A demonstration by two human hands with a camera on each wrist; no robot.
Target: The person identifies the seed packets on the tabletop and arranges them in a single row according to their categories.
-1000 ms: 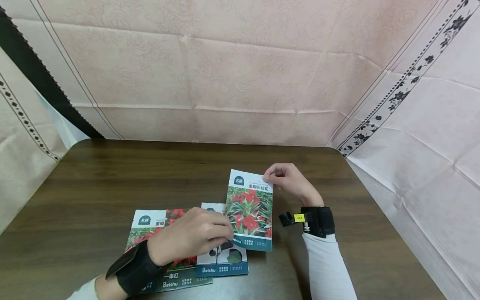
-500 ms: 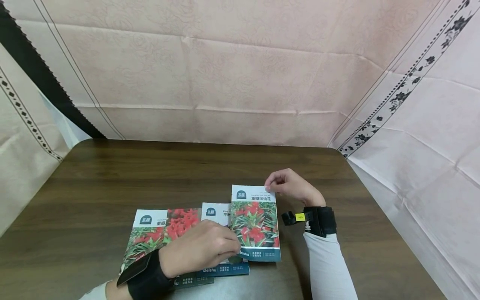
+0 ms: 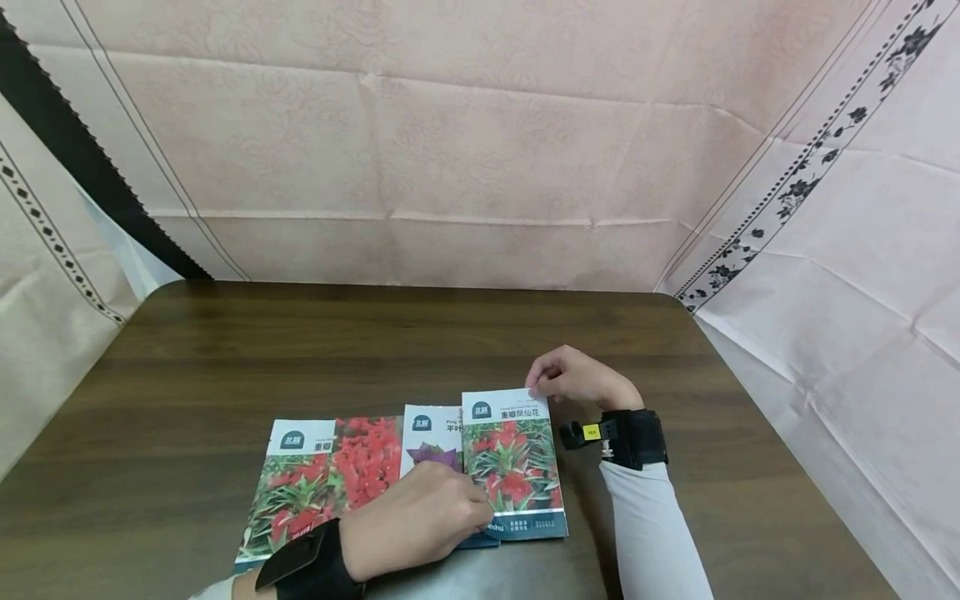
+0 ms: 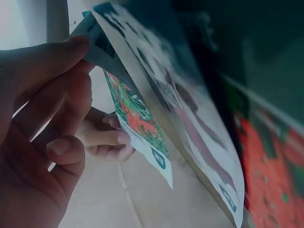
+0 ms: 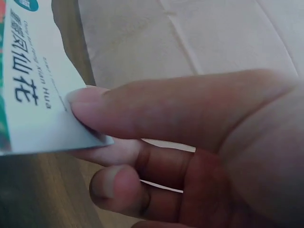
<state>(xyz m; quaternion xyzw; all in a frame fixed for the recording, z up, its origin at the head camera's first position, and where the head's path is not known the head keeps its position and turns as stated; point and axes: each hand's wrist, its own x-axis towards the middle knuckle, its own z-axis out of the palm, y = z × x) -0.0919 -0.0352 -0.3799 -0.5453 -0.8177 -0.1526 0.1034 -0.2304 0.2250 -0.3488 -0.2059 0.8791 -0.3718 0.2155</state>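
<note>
A seed packet with red flowers on green leaves (image 3: 517,467) is at the right end of an overlapping row. My right hand (image 3: 577,379) pinches its upper right corner between thumb and index finger, clearly seen on the white header (image 5: 42,114) in the right wrist view. Thumb and index finger of my left hand (image 3: 423,517) pinch its lower left corner, as the left wrist view shows. Partly under it lies a seed packet with a purple picture (image 3: 435,454). Further left are an all-red flower packet (image 3: 367,458) and another red-and-green packet (image 3: 288,492), both partly covered by my left hand and wrist.
The packets are on a dark wooden table (image 3: 337,350) with rounded far corners. Behind it hangs a pale patterned cloth (image 3: 450,167), with white cloth (image 3: 862,333) at the right. Each wrist wears a black strap (image 3: 637,437).
The pinched packet has come down toward the near edge and turned slightly, its top now about level with the purple packet's. Both hands moved with it, the left also rightward, baring more red packet.
</note>
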